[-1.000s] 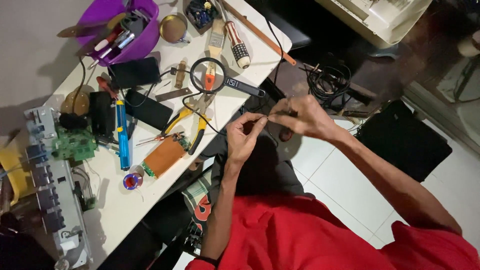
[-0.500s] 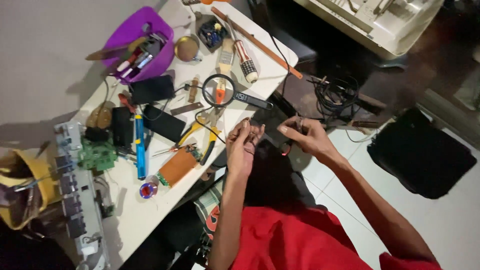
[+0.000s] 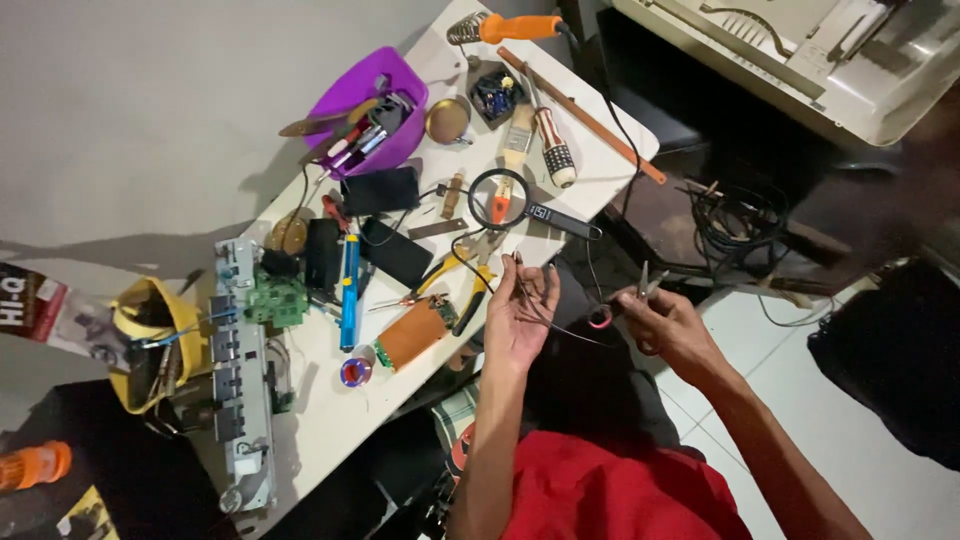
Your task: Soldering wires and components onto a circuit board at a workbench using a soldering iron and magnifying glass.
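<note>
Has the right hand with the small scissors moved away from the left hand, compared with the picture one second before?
Yes. The right hand with the scissors has drawn apart from the left hand, away from the magnifying glass on the table.
</note>
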